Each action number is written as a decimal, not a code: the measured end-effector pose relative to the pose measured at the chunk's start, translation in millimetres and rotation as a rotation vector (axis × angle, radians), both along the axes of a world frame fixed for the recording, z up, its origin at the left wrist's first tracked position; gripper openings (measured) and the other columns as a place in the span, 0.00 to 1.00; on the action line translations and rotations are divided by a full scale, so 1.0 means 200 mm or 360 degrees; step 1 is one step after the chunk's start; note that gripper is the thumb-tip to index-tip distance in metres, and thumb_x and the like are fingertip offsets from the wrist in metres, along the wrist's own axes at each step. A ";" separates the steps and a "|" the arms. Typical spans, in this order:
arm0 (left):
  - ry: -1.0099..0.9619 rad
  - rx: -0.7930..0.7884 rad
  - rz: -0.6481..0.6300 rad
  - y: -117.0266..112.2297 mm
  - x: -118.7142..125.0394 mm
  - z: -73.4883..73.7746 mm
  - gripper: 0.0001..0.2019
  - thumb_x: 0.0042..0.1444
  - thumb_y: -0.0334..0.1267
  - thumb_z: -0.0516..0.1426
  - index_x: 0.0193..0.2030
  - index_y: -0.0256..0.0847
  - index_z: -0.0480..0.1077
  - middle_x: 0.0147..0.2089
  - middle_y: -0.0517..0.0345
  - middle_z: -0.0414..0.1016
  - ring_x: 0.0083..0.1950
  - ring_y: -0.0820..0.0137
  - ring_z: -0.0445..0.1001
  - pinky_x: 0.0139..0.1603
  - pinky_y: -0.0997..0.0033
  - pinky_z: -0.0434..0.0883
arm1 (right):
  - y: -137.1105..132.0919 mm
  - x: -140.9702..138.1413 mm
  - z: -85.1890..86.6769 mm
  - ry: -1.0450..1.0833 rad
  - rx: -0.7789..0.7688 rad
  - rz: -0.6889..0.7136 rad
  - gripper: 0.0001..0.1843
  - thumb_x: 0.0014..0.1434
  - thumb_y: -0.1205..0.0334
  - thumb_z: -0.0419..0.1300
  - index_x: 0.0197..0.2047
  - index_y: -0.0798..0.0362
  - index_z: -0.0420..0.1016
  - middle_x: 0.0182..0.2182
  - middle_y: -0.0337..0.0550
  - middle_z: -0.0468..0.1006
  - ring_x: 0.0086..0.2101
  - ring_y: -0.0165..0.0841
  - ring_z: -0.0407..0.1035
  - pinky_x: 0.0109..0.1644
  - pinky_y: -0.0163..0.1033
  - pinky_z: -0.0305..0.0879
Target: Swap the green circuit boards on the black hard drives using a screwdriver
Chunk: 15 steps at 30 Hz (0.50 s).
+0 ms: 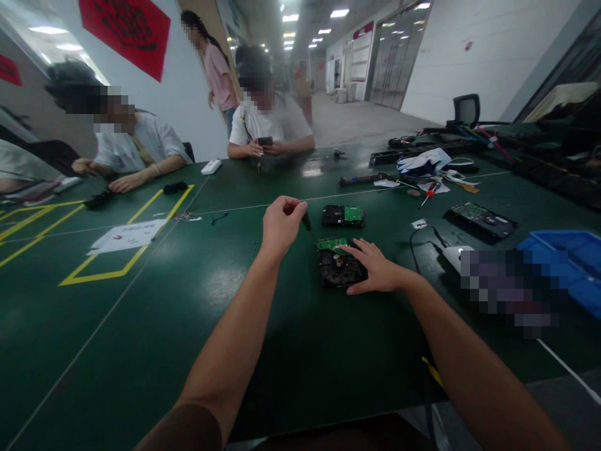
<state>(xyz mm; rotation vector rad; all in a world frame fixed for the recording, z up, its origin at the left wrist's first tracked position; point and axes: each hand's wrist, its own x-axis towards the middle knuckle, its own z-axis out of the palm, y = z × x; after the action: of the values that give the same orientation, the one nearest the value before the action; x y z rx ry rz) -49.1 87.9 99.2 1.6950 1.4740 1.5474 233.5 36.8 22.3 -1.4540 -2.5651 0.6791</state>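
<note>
Near the middle of the green table lies a black hard drive [339,270] with a green circuit board along its far side. My left hand [282,224] is closed in a pinch on a thin dark screwdriver [307,220], which slants down toward the left end of that board. Whether its tip touches a screw is too small to tell. My right hand [379,268] holds the drive at its right side, thumb at the near edge and fingers spread over the board's right end. Just beyond sits a second hard drive [342,215], apart from both hands.
Another hard drive [481,220] and a blue tray [570,257] are at the right, beside a blurred-out object with a cable. Tools, a glove [425,160] and cables lie farther back. Several tiny parts lie left of my left hand. People sit across the table.
</note>
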 end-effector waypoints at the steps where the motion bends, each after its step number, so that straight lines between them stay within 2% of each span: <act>1: 0.0014 0.0013 0.0005 0.00 -0.01 0.00 0.08 0.59 0.42 0.63 0.39 0.39 0.79 0.36 0.55 0.80 0.36 0.69 0.74 0.40 0.69 0.70 | 0.00 0.00 0.00 -0.0004 -0.0001 0.0006 0.69 0.42 0.22 0.68 0.79 0.37 0.44 0.78 0.49 0.37 0.74 0.62 0.28 0.75 0.67 0.29; 7: -0.0043 0.0034 -0.0061 0.01 -0.02 0.00 0.07 0.59 0.39 0.63 0.40 0.40 0.81 0.37 0.54 0.81 0.37 0.68 0.76 0.43 0.67 0.72 | 0.01 0.01 -0.01 -0.0001 0.0009 0.0024 0.68 0.43 0.22 0.66 0.79 0.36 0.43 0.78 0.46 0.35 0.74 0.62 0.28 0.75 0.67 0.29; 13: -0.0242 -0.0034 -0.0219 0.00 0.00 0.00 0.09 0.60 0.36 0.62 0.45 0.39 0.81 0.42 0.52 0.81 0.39 0.69 0.77 0.34 0.72 0.76 | 0.01 0.01 -0.01 0.0012 0.0012 0.0027 0.68 0.44 0.22 0.66 0.79 0.36 0.43 0.78 0.46 0.34 0.74 0.62 0.28 0.75 0.67 0.28; 15: -0.0307 -0.0036 -0.0264 -0.01 0.02 0.00 0.09 0.61 0.35 0.62 0.46 0.39 0.80 0.42 0.52 0.81 0.38 0.70 0.77 0.35 0.72 0.78 | 0.01 0.01 -0.02 0.0017 0.0024 0.0036 0.67 0.44 0.22 0.66 0.79 0.36 0.43 0.79 0.45 0.34 0.74 0.62 0.28 0.75 0.67 0.28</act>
<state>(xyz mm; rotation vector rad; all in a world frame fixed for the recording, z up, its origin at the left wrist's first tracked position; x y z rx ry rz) -45.0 86.4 99.7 1.5639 1.2188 1.5505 235.2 38.3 18.0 -1.4149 -2.5766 0.6678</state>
